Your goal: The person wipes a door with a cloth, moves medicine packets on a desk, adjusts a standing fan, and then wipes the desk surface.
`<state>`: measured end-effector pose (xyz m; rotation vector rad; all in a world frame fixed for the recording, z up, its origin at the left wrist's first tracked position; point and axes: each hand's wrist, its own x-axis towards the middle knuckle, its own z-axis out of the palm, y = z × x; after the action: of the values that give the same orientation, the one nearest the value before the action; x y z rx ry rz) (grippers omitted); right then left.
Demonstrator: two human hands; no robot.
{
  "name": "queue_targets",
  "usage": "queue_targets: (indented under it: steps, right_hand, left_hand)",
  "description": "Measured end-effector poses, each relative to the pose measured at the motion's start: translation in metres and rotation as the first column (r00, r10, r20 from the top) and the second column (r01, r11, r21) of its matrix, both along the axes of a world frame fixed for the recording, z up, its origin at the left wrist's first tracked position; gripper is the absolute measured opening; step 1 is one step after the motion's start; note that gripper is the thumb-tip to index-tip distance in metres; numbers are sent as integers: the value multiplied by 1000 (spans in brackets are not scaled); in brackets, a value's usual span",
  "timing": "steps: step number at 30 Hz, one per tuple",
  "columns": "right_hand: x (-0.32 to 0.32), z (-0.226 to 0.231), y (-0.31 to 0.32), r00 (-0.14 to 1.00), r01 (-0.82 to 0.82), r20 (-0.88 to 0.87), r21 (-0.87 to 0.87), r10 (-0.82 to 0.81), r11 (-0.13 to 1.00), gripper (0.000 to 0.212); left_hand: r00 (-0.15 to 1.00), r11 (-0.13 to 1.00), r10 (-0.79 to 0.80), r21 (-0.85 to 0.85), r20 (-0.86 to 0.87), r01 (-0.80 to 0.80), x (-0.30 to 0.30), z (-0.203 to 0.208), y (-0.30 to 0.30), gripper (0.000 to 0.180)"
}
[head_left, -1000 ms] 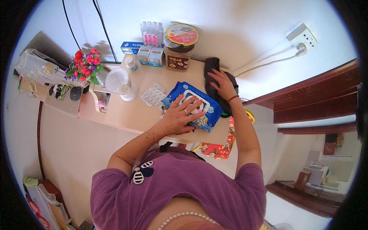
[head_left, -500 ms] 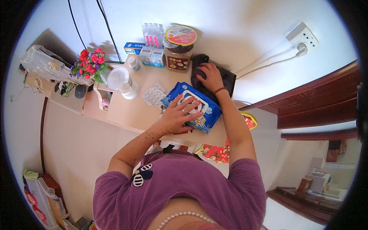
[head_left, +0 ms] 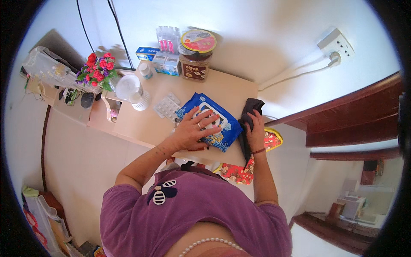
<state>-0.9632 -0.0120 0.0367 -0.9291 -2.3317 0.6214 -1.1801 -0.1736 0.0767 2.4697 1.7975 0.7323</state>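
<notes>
Flat on top of a blue pack of wipes (head_left: 231, 132) with a white lid rests my left hand (head_left: 192, 132), its fingers spread. At the table's right edge my right hand (head_left: 256, 133) is closed around a bunched black cloth (head_left: 253, 105), part of which hangs down below the fingers. The cloth lies close beside the pack's right end. Left of the pack are silver blister packs of tablets (head_left: 167, 106), partly covered by it. Something dark and reddish under my left hand is mostly hidden.
Along the back of the table (head_left: 227, 85) stand a brown-labelled jar (head_left: 195, 69), a tub (head_left: 199, 41), medicine boxes (head_left: 167, 64) and a white bottle (head_left: 146, 70). A white cup (head_left: 129, 87) and artificial flowers (head_left: 100, 70) are at the left. A wall socket (head_left: 336, 45) holds a plugged cable.
My right hand has drawn the black cloth from the table's back right toward me, to the right edge, bunching it. My left hand has stayed on the wipes pack.
</notes>
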Motion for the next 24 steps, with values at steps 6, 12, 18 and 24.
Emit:
queue_targets:
  steps: [6,12,18,24]
  right_hand:
    - [-53,3,67,981,-160,131,132,143,978,41]
    - [-129,16,82,866,-483,225,147,446,863,39]
    - [-150,23,80,885,-445,241,182,399,877,36]
    - [-115,10,79,983,-143,144,238,111,961,36]
  left_hand:
    - [998,999,-35,12,43,35,1,3,3,72]
    - [999,999,-29,33,40,28,1,1,3,74]
    - [1000,1000,-18,-6,12,19,1,3,1,73]
    - [1000,999,-24,-43,-9,23,2,12,0,68]
